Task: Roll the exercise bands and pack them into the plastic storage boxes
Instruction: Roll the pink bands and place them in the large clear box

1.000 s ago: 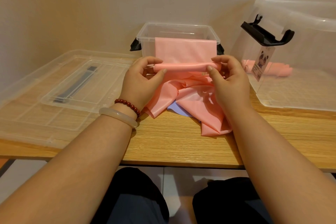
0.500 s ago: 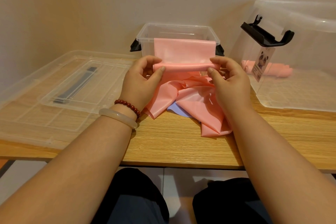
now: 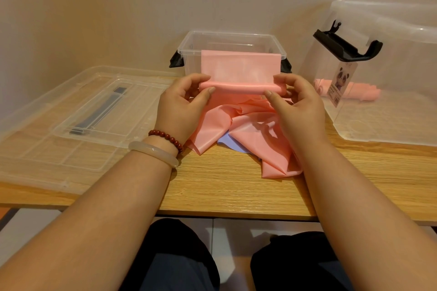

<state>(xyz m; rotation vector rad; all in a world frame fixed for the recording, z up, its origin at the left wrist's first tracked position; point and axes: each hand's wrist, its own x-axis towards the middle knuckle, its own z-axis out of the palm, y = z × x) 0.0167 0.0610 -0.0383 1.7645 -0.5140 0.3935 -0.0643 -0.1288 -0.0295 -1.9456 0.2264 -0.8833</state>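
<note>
Pink band [image 3: 238, 66], partly rolled, drapes over the small clear box [image 3: 189, 59] rim; rolled bands [image 3: 365, 94] lie inside the large box [image 3: 390, 120].

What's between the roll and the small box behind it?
Nothing visible. The box stands open just behind the roll. The left hand and right hand grip the roll's ends. The band's unrolled part lies over the box's front rim.

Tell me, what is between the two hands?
The rolled part of the pink band stretches from the left hand to the right hand, seen in the head view.
</note>
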